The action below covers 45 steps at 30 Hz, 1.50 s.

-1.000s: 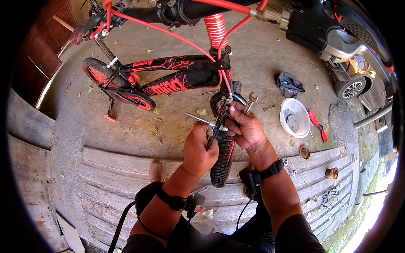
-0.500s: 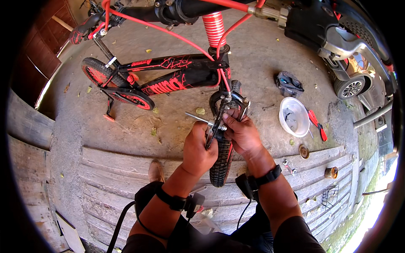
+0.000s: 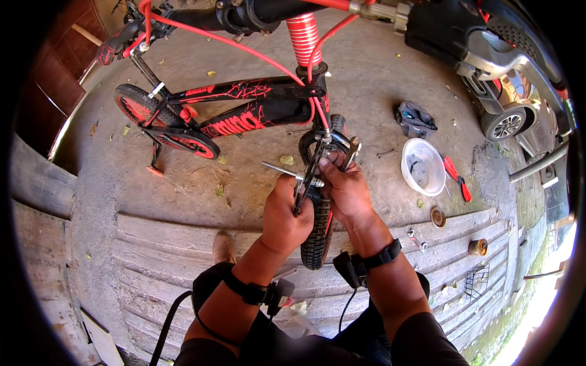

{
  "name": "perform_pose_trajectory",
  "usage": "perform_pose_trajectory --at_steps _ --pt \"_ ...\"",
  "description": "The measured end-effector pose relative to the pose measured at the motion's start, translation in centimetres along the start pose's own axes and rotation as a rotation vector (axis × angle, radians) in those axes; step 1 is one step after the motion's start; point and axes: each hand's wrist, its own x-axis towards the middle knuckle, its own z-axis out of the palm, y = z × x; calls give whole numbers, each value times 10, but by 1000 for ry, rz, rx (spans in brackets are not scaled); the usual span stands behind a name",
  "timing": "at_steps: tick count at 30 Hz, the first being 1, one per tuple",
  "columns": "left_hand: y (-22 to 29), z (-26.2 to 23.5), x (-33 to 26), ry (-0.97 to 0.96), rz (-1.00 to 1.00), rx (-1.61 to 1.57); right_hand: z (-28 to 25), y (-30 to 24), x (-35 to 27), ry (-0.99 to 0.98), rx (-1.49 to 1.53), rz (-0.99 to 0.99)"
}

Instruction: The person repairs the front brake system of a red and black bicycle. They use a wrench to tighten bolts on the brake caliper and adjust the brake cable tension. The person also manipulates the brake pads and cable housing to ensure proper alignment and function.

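Note:
A black and red bicycle stands before me, its front wheel between my arms. My left hand is closed round the lower end of a dark brake arm beside the tyre. A long silver bolt sticks out sideways above that fist, with a nut at its inner end. My right hand is closed on a silver wrench, whose head shows above the fingers. The right thumb presses near the top of the brake arm. Both palms hide most of the brake.
On the right are a white plastic bowl, red-handled pliers, a grey tool bag and a round tin. A small metal tool lies on the ridged concrete step. Red cables and the handlebar cross overhead.
The whole view has shifted slightly, moving the bicycle and hands a little to the left. Both hands keep their grips at the brake.

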Motion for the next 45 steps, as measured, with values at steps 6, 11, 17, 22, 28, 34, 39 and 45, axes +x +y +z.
perform_pose_trajectory --at_steps 6,11,17,22,28,34,39,45 --pt "-2 -1 -2 16 -33 -17 -7 7 2 -10 -192 -109" --pt "-4 -1 -5 18 -45 2 -4 8 -2 -1 -213 -121" --pt "-7 0 -4 31 -18 -2 -15 9 2 -45 -248 -80" --pt "-2 -1 -4 25 -48 -15 -10 -6 -5 17 -255 -7" --pt "0 -1 -2 33 -37 -36 -4 -18 -6 36 -168 -68" --pt "0 -2 -3 17 -60 -31 -9 -17 1 5 -209 -103" --pt "1 -2 -2 16 -69 -43 -16 -13 8 8 -303 -145" --pt "-4 -2 -4 28 -71 -49 -38 -29 -4 16 -731 -152"
